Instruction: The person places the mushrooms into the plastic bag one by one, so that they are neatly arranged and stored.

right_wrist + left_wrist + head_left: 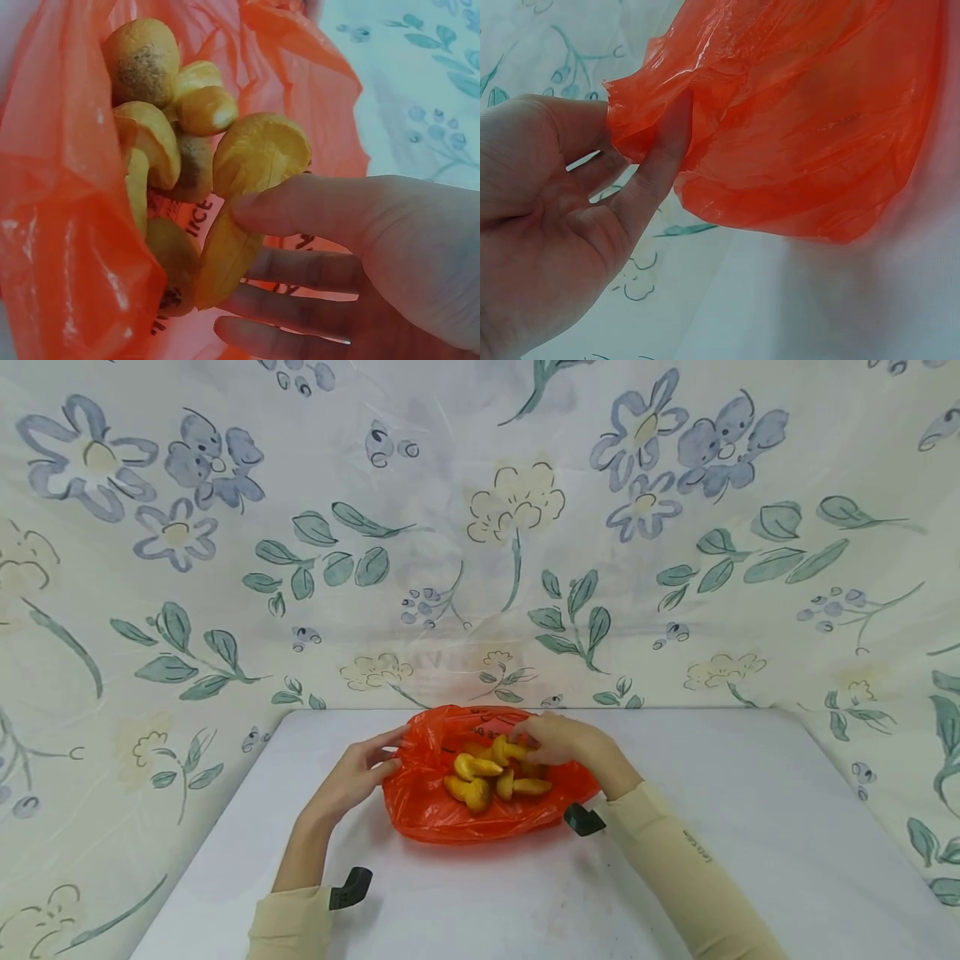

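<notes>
A crinkled red plastic bag (427, 820) lies with its mouth open, yellow-brown mushrooms (476, 795) loose inside it. At its left side my left hand (352, 781) pinches the bag's edge; in the left wrist view the thumb and fingers grip the thin film (780, 150). My right hand (566, 743) reaches into the bag from the right. In the right wrist view, its thumb and fingers pinch one mushroom (259, 154) by the stem, the cap pointing up. Beside that one, several other mushrooms (142, 64) sit against the bag wall, some with dark patches.
The bag stands on a white table (525, 902), near its back edge. Behind and around the table hangs a pale curtain (450, 435) with printed flowers and leaves. A small black camera mount (351, 888) sticks out from the left wrist, another (583, 819) from the right.
</notes>
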Demonstrator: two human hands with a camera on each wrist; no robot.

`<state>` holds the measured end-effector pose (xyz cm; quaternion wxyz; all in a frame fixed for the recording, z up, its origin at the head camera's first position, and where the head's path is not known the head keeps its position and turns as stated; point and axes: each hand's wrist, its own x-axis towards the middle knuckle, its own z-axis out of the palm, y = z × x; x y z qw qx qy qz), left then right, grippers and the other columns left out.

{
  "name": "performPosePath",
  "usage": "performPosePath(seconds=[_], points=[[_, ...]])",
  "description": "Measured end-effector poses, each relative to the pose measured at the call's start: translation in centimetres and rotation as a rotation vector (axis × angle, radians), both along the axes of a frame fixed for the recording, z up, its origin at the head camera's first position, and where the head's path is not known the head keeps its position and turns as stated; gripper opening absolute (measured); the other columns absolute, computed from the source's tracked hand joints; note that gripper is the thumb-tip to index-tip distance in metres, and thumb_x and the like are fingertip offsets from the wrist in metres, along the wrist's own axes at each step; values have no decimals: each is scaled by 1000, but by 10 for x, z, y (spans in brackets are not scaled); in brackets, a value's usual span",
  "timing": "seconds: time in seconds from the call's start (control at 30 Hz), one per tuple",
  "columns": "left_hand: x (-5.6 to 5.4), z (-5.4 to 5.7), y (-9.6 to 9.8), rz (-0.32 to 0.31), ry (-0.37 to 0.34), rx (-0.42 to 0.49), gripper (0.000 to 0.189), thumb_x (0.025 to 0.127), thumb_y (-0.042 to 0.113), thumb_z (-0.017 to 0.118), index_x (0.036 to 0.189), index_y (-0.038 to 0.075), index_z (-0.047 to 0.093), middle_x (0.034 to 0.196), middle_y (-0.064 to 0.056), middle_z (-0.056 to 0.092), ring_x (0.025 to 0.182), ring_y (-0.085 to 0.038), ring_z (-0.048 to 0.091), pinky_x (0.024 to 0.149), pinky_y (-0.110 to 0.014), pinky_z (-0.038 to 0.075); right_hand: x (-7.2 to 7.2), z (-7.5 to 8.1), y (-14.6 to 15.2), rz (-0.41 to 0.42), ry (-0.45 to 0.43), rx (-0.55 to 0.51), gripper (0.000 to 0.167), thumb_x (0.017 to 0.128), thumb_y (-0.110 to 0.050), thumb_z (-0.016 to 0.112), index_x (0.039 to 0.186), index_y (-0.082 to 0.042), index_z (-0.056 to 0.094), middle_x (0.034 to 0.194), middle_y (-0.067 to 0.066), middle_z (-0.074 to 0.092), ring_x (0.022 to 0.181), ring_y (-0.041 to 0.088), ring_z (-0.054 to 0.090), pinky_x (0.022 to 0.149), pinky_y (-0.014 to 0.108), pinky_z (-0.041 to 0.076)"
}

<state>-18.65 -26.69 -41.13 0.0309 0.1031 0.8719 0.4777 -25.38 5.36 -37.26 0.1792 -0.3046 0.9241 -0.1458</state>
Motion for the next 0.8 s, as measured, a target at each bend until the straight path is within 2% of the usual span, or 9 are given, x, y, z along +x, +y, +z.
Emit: performPosePath(seconds=[0.13,0.43,0.63,0.8], points=[[0,0,0,5,-12,1,54,98,6,52,149,19,44,136,-15,57,124,-36,56,94,-40,56,-1,-5,-1,-22,-16,2,35,93,-16,66,128,-16,63,105,0,64,89,18,56,81,28,55],[-3,0,0,5,-12,-2,54,97,5,51,149,19,43,137,-16,56,126,-37,55,95,-42,56,-5,-10,-2,-31,-18,1,35,93,-18,67,128,-14,64,107,1,65,80,16,57,75,25,53],[-4,1,-1,3,-7,-10,54,97,4,51,149,18,43,136,-16,57,126,-38,55,95,-42,56,-5,-11,-2,-28,-21,-12,30,93,-22,67,122,-17,67,109,0,66,84,16,57,80,27,54],[-5,0,-2,2,-10,-11,54,97,4,51,149,18,43,137,-16,56,126,-37,55,95,-42,56,-4,-9,0,-35,-24,-9,31,93,-22,67,123,-17,66,112,0,67,84,16,58,82,28,55]])
